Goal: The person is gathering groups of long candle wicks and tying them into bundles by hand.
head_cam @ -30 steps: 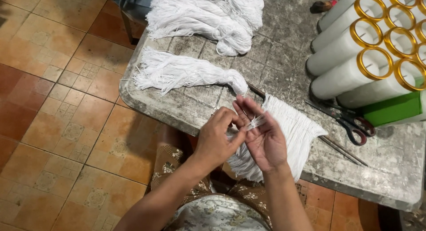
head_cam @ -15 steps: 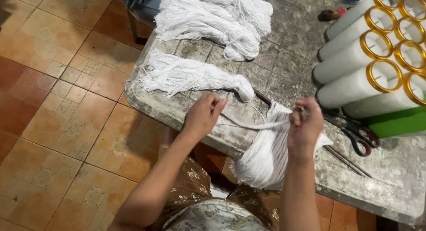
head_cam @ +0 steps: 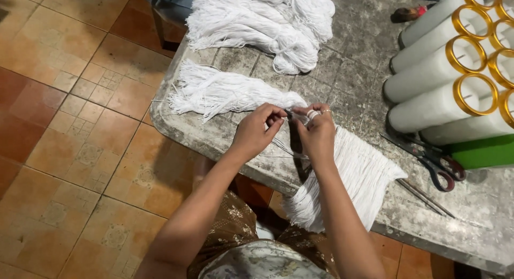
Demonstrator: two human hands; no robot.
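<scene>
My left hand (head_cam: 257, 132) and my right hand (head_cam: 317, 133) meet over the grey stone table (head_cam: 353, 81), both pinching a thin white thread (head_cam: 297, 116) between their fingertips. The thread is wound around a finger of my right hand, and loose strands hang below the hands. Under my right hand lies a flat bundle of white yarn (head_cam: 350, 182) that drapes over the table's front edge. A second tied white yarn bundle (head_cam: 225, 91) lies just left of my hands.
A large heap of white yarn (head_cam: 267, 22) covers the table's far part. White spools with gold rims (head_cam: 455, 70) are stacked at the right above a green box (head_cam: 482, 153). Dark scissors (head_cam: 433, 161) and a thin rod (head_cam: 425, 197) lie right of the bundle. Tiled floor (head_cam: 69, 123) at left.
Half a second ago my hands were apart with the thread stretched between them. Now they have come together again over the bundle's top end.
</scene>
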